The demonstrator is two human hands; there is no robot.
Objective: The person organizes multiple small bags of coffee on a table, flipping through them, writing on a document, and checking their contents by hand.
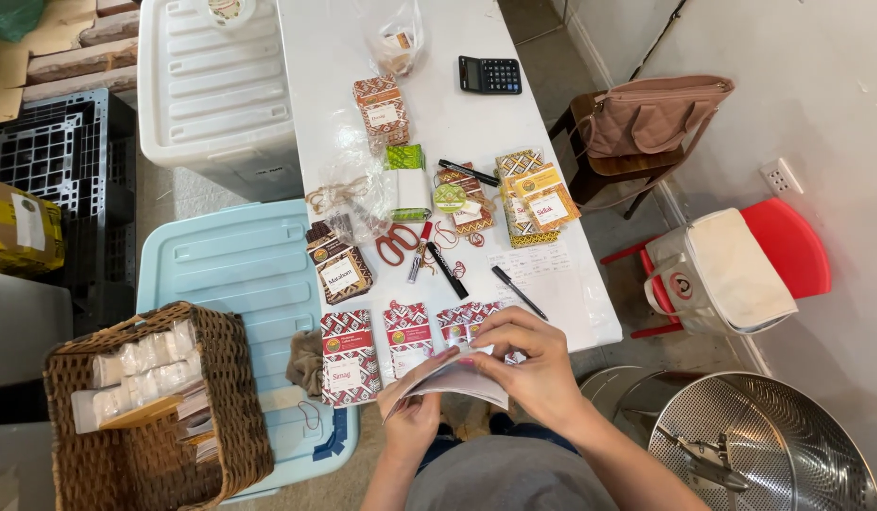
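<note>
Both hands are working a thin stack of flat white paper packets (455, 378) just off the near edge of the white table (552, 303): left hand (412, 416) is pinching the lower left corner from below, fingers closed on the stack; right hand (533, 364) is curling over the top edge, fingertips pressed onto the upper sheets, thumb hidden so exact grip unclear. Stack is fanning slightly at the left, held in the air, not resting on the table. Risk 1: the fanned sheets are slipping apart if the left pinch loosens, and loose ones would be dropping past the table edge onto the lap or floor. Risk 2: directly beyond the fingers a row of red patterned paper pouches (408, 339) is lying right at the table edge; a forward nudge of the right hand is likely pushing them out of line or over each other. Risk 3: just beyond the right fingers a black pen (519, 292) is lying loose and angled, easy to roll off. Farther out, red-handled scissors (398, 242) and black markers (447, 271) are well apart, low concern. Left of the left hand, a brown wicker basket (240, 397) of white wrapped bundles is sitting on a light blue plastic bin lid (230, 265), near the elbow, so a wide swing could be tipping it.
</note>
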